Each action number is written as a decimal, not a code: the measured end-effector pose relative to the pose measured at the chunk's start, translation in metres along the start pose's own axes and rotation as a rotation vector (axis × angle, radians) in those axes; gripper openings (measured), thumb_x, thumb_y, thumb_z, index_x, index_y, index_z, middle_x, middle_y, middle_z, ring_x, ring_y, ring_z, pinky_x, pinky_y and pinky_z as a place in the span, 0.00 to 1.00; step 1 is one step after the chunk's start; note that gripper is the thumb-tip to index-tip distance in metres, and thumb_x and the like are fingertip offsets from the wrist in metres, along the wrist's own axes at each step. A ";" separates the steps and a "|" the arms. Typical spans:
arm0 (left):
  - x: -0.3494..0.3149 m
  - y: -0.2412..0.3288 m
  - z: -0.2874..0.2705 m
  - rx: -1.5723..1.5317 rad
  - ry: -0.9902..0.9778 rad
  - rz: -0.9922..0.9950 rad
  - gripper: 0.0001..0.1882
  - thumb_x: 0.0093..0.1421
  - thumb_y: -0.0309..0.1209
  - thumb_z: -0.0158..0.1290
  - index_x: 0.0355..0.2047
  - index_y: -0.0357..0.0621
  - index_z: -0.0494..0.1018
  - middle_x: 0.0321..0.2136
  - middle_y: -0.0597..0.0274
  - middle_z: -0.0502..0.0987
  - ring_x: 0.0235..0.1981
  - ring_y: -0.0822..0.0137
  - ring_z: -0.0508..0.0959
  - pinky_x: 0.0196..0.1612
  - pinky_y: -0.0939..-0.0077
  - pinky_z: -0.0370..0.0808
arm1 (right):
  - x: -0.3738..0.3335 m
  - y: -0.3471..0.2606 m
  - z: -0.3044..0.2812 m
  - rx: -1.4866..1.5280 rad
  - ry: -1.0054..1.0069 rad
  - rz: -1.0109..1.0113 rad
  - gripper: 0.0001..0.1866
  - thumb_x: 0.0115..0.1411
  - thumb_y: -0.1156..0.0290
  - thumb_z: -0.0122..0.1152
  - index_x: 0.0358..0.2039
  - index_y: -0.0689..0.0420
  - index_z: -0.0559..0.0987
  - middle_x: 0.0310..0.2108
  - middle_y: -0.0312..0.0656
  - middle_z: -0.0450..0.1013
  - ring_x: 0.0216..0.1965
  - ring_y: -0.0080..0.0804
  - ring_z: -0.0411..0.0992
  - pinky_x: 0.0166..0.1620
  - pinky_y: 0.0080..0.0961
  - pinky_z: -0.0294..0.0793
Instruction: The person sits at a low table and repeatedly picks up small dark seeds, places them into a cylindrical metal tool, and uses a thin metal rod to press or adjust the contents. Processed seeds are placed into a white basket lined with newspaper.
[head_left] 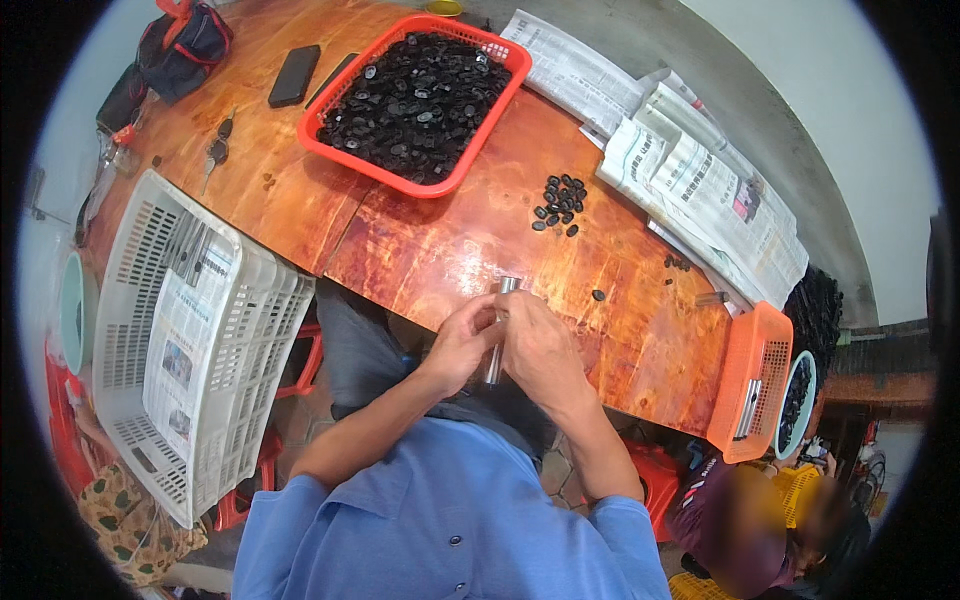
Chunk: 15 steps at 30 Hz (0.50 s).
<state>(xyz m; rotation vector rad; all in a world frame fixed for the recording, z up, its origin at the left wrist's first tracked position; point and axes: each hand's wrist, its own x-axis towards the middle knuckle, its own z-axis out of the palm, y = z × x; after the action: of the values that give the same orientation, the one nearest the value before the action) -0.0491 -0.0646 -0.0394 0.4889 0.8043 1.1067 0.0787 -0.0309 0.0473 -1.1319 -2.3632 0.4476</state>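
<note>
A shiny metal tube (494, 368) stands out above and below my hands at the table's front edge, held in front of my body. My left hand (458, 345) closes on it from the left, thumb and fingers pinched. From the right, my right hand (541, 348) grips the same tube, its fingers curled around the upper part. Whether a smaller piece sits between the fingertips is hidden. Beyond my hands lies a loose group of small black oval parts (560, 205), and a single black oval part (599, 295) rests nearer on the right.
A red basket (415, 187) full of black parts stands on the wooden table (420, 260). Folded newspapers (690, 170) line the far right. An orange basket (735, 370) holds metal tubes at the right edge. On the left is a white crate (240, 350). Another person (740, 520) sits lower right.
</note>
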 end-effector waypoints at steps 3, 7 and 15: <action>-0.002 0.003 0.005 0.041 0.023 0.009 0.21 0.66 0.25 0.52 0.59 0.37 0.64 0.50 0.58 0.74 0.51 0.70 0.74 0.53 0.75 0.72 | 0.005 0.000 0.000 -0.058 -0.028 -0.046 0.08 0.54 0.77 0.54 0.35 0.62 0.69 0.29 0.48 0.70 0.34 0.45 0.74 0.35 0.37 0.75; 0.002 -0.006 -0.001 0.063 0.045 0.020 0.21 0.67 0.25 0.51 0.59 0.36 0.64 0.52 0.57 0.73 0.54 0.69 0.73 0.56 0.74 0.71 | 0.010 -0.008 0.000 -0.089 -0.017 -0.010 0.08 0.53 0.77 0.54 0.34 0.62 0.68 0.29 0.48 0.70 0.34 0.45 0.74 0.35 0.36 0.76; 0.003 0.013 -0.008 -0.107 -0.099 -0.105 0.19 0.71 0.32 0.43 0.59 0.37 0.62 0.49 0.54 0.74 0.44 0.64 0.79 0.48 0.67 0.79 | -0.026 0.027 -0.011 0.026 0.405 0.126 0.05 0.59 0.78 0.58 0.36 0.62 0.75 0.33 0.51 0.74 0.31 0.50 0.76 0.34 0.40 0.76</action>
<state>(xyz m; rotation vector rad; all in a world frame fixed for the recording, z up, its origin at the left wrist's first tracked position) -0.0623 -0.0575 -0.0364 0.4035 0.6734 1.0148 0.1161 -0.0345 0.0360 -1.2321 -1.9400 0.2602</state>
